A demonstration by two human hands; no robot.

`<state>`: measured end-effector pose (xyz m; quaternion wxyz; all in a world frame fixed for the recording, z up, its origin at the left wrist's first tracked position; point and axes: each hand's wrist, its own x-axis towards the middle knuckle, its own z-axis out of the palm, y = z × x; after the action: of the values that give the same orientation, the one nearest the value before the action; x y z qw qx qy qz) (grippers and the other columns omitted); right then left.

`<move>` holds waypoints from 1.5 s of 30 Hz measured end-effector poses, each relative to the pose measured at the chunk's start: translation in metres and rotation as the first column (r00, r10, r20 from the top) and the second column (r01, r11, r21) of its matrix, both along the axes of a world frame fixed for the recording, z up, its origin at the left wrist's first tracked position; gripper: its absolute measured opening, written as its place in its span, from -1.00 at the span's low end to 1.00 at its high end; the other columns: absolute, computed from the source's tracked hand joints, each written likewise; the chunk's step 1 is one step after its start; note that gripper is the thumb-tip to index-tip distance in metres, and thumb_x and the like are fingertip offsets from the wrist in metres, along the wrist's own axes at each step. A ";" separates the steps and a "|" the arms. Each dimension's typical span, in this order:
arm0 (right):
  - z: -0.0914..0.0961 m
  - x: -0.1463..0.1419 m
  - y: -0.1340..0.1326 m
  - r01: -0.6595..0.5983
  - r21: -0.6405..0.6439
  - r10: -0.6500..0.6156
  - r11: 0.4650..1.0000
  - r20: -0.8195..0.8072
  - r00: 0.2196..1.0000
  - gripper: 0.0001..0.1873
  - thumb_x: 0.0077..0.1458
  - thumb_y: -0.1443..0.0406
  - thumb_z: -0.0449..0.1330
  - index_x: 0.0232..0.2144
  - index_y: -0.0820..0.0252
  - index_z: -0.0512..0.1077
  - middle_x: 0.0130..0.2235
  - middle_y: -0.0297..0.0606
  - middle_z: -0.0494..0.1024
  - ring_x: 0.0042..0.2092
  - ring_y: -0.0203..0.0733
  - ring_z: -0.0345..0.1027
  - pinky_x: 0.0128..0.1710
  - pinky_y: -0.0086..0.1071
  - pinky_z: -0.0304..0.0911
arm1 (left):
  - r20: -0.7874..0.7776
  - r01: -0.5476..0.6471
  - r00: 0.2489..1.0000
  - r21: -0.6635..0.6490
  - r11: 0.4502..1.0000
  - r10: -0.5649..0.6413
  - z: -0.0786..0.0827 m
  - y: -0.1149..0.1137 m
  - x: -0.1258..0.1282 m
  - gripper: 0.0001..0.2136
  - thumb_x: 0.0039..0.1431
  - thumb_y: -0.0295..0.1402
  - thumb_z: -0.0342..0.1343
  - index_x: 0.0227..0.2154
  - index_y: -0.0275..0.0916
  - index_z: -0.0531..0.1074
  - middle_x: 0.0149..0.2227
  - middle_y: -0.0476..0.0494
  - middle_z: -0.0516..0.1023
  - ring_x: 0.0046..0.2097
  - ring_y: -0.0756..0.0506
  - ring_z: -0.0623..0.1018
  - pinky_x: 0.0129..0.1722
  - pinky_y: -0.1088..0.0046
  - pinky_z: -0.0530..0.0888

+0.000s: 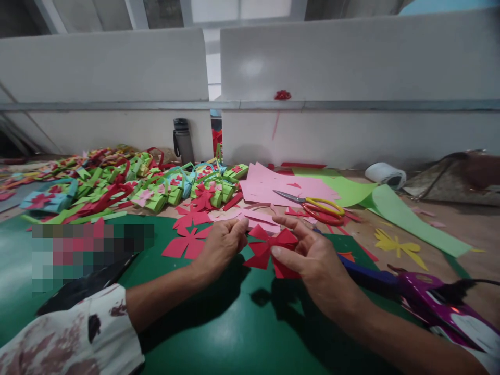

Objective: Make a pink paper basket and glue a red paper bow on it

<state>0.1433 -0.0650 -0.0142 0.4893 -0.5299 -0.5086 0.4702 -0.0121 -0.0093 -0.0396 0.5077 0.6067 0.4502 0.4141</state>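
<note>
My right hand (318,268) pinches a red paper flower (260,250) between thumb and fingers, held just above the green mat (219,333). Beside it my left hand (222,242) is closed, thumb against fingertips; whatever it might hold is too small or hidden to make out. Several red paper flower cut-outs (187,242) lie flat on the mat to the left of that hand. Behind both hands are sheets of pink paper (265,182) and scissors (324,205) with yellow and red handles.
At right lies a purple glue gun (425,297) with a cord. Small green and blue paper baskets (152,198) are heaped at left, before a grey bottle (183,140). Green paper (417,219), a yellow cut-out (398,245), a white roll (385,174) and a bag (461,179) sit at right.
</note>
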 end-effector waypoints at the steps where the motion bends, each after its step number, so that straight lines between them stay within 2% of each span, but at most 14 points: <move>1: -0.003 0.001 0.000 -0.003 -0.005 0.003 1.000 0.016 1.000 -0.38 -0.14 0.31 0.24 0.04 0.20 0.28 -0.68 -0.60 0.18 -0.65 -0.46 -0.04 -0.67 -0.55 -0.14 | 0.021 0.010 1.000 -0.006 1.000 -0.010 0.001 -0.001 0.000 -0.66 0.07 -0.11 0.08 -0.63 -0.26 0.26 -0.67 0.10 0.26 -0.62 0.10 0.23 -0.59 0.56 0.18; 3: -0.007 0.004 0.001 -0.010 -0.024 0.011 1.000 0.033 0.999 -0.37 -0.12 0.29 0.24 0.06 0.18 0.26 -0.69 -0.59 0.18 -0.65 -0.45 -0.05 -0.67 -0.54 -0.15 | 0.080 0.041 0.996 -0.044 0.998 -0.038 0.004 -0.003 0.001 -0.73 -0.06 -0.22 0.21 -0.60 -0.27 0.28 -0.64 0.08 0.33 -0.59 0.09 0.30 -0.55 0.56 0.26; 5: -0.009 0.006 0.000 -0.013 -0.033 0.014 0.999 0.031 0.999 -0.36 -0.11 0.28 0.24 0.08 0.16 0.25 -0.69 -0.59 0.19 -0.65 -0.45 -0.05 -0.67 -0.54 -0.14 | 0.122 0.070 0.991 -0.095 0.993 -0.059 0.005 -0.005 0.002 -0.77 -0.14 -0.31 0.26 -0.59 -0.28 0.30 -0.64 0.07 0.36 -0.59 0.08 0.35 -0.53 0.55 0.31; 8: -0.009 0.008 -0.001 -0.012 -0.031 0.012 0.999 0.029 0.999 -0.38 -0.10 0.28 0.24 0.07 0.14 0.25 -0.69 -0.59 0.18 -0.64 -0.45 -0.06 -0.67 -0.55 -0.15 | 0.123 0.100 0.989 -0.116 0.988 -0.086 0.005 -0.006 0.003 -0.80 -0.09 -0.32 0.20 -0.59 -0.28 0.29 -0.69 0.09 0.33 -0.66 0.10 0.28 -0.63 0.59 0.21; 12: -0.010 0.009 -0.001 -0.008 -0.029 0.008 1.000 0.009 1.000 -0.38 -0.10 0.27 0.25 0.06 0.14 0.25 -0.68 -0.58 0.20 -0.64 -0.44 -0.03 -0.66 -0.54 -0.12 | 0.136 0.132 0.984 -0.135 0.982 -0.113 0.000 -0.004 0.004 -0.78 0.02 -0.27 0.12 -0.58 -0.26 0.24 -0.72 0.12 0.28 -0.71 0.14 0.16 -0.69 0.62 0.05; 20: -0.012 0.010 0.000 -0.003 -0.056 0.004 0.998 0.006 1.000 -0.37 -0.12 0.29 0.26 0.06 0.18 0.25 -0.68 -0.59 0.20 -0.64 -0.46 -0.04 -0.66 -0.55 -0.13 | 0.113 0.149 0.985 -0.169 0.974 -0.131 0.000 -0.005 0.005 -0.76 0.04 -0.23 0.10 -0.57 -0.23 0.20 -0.72 0.12 0.26 -0.68 0.13 0.14 -0.66 0.62 0.03; 25: -0.013 0.009 -0.002 -0.017 -0.066 0.015 0.998 -0.030 0.999 -0.36 -0.12 0.29 0.26 0.06 0.16 0.24 -0.66 -0.57 0.25 -0.63 -0.44 0.02 -0.64 -0.54 -0.07 | 0.009 0.079 0.997 -0.118 0.990 -0.078 0.002 -0.008 0.005 -0.68 0.17 -0.12 -0.02 -0.58 -0.21 0.18 -0.71 0.11 0.22 -0.66 0.09 0.14 -0.64 0.57 0.05; 30: -0.010 0.008 -0.002 -0.016 -0.068 0.014 0.998 -0.022 1.000 -0.37 -0.12 0.32 0.25 0.06 0.17 0.25 -0.64 -0.54 0.30 -0.63 -0.44 0.03 -0.64 -0.54 -0.08 | -0.109 0.046 0.992 -0.085 0.995 -0.055 0.002 -0.008 0.001 -0.48 0.16 0.03 -0.09 -0.76 -0.23 0.21 -0.75 0.01 0.20 -0.67 0.07 0.15 -0.63 0.51 0.08; 32: -0.009 0.008 -0.003 -0.016 -0.059 0.015 0.998 -0.022 1.000 -0.37 -0.12 0.33 0.25 0.06 0.17 0.25 -0.62 -0.54 0.32 -0.63 -0.45 0.04 -0.64 -0.54 -0.07 | -0.061 0.059 0.996 -0.062 0.996 -0.063 0.003 -0.006 -0.002 -0.51 0.13 0.01 -0.02 -0.74 -0.25 0.29 -0.70 -0.03 0.29 -0.63 0.05 0.25 -0.58 0.52 0.18; 35: -0.009 0.008 -0.003 -0.031 -0.068 0.028 0.997 -0.052 0.998 -0.37 -0.12 0.33 0.24 0.06 0.18 0.24 -0.62 -0.54 0.34 -0.63 -0.44 0.08 -0.63 -0.54 -0.01 | 0.150 0.122 0.982 -0.055 0.991 -0.112 0.004 -0.005 -0.005 -0.72 0.09 -0.09 0.09 -0.34 -0.22 0.45 -0.35 -0.12 0.50 -0.37 -0.03 0.46 -0.43 0.52 0.36; 37: -0.009 0.007 -0.003 -0.030 -0.076 0.026 0.997 -0.057 0.998 -0.36 -0.13 0.33 0.25 0.06 0.18 0.24 -0.63 -0.54 0.35 -0.64 -0.44 0.10 -0.63 -0.54 0.00 | 0.245 0.174 0.958 -0.075 0.982 -0.151 0.005 -0.005 -0.006 -0.68 0.14 -0.08 0.03 -0.15 -0.17 0.40 -0.17 -0.16 0.49 -0.22 -0.08 0.49 -0.36 0.47 0.41; 39: -0.009 0.007 -0.002 -0.016 -0.079 0.013 0.997 -0.039 0.999 -0.35 -0.14 0.33 0.25 0.06 0.19 0.24 -0.64 -0.55 0.34 -0.65 -0.44 0.09 -0.65 -0.55 -0.03 | 0.248 0.197 0.954 -0.086 0.977 -0.171 0.005 -0.008 -0.004 -0.65 0.17 -0.05 -0.05 -0.18 -0.21 0.42 -0.19 -0.19 0.49 -0.20 -0.10 0.49 -0.33 0.45 0.41; 42: -0.008 0.006 -0.001 -0.012 -0.084 0.011 0.996 -0.022 1.000 -0.33 -0.15 0.31 0.26 0.07 0.21 0.23 -0.63 -0.53 0.37 -0.64 -0.42 0.13 -0.64 -0.53 0.01 | 0.195 0.220 0.961 -0.105 0.970 -0.197 0.005 -0.013 0.001 -0.71 0.02 -0.12 0.17 -0.36 -0.28 0.45 -0.37 -0.11 0.50 -0.33 -0.05 0.49 -0.36 0.49 0.38; 45: -0.009 0.006 -0.001 -0.020 -0.093 0.021 0.995 0.005 1.000 -0.32 -0.17 0.30 0.27 0.07 0.21 0.23 -0.59 -0.48 0.43 -0.60 -0.38 0.20 -0.60 -0.51 0.08 | 0.211 0.291 0.944 -0.179 0.940 -0.252 0.004 -0.018 0.006 -0.75 -0.14 -0.27 0.31 -0.41 -0.31 0.46 -0.45 -0.06 0.50 -0.43 0.01 0.46 -0.38 0.51 0.36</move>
<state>0.1491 -0.0660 -0.0236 0.4577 -0.5482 -0.4930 0.4969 -0.0063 -0.0274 -0.0357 0.6604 0.5658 0.3534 0.3449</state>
